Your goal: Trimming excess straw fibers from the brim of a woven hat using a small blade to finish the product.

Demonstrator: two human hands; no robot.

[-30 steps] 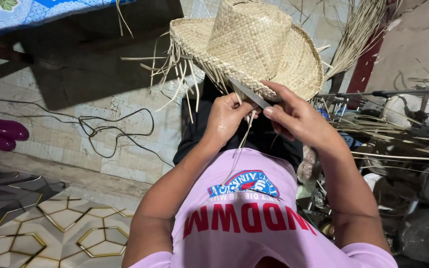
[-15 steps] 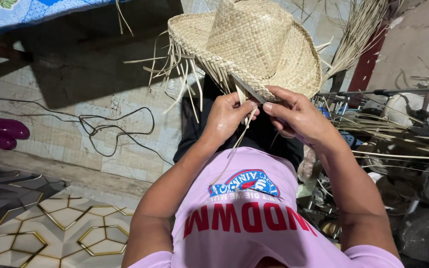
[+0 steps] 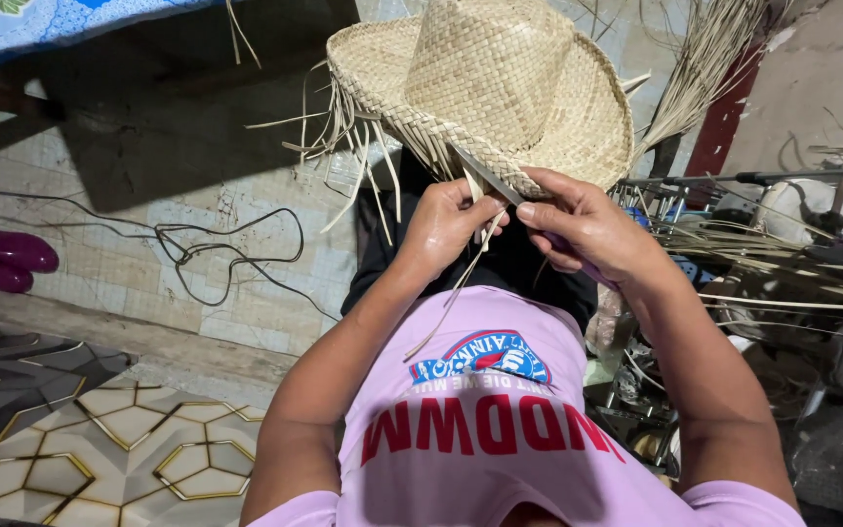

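Between both sets of fingertips: hat (image 3: 500,88) brim edge, pinched by left hand (image 3: 446,226); right hand (image 3: 587,229) grips blade (image 3: 485,176). Likely light, springy; loose strips fragile.

One woven straw hat (image 3: 500,88), two hands (image 3: 446,226), one black cable (image 3: 217,249)

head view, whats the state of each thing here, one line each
straw hat: crown up, brim edge unfinished, loose strands hanging
left hand: pinching strands at the brim
right hand: closed on a thin blade-like tool at the brim
black cable: lying loose on the floor
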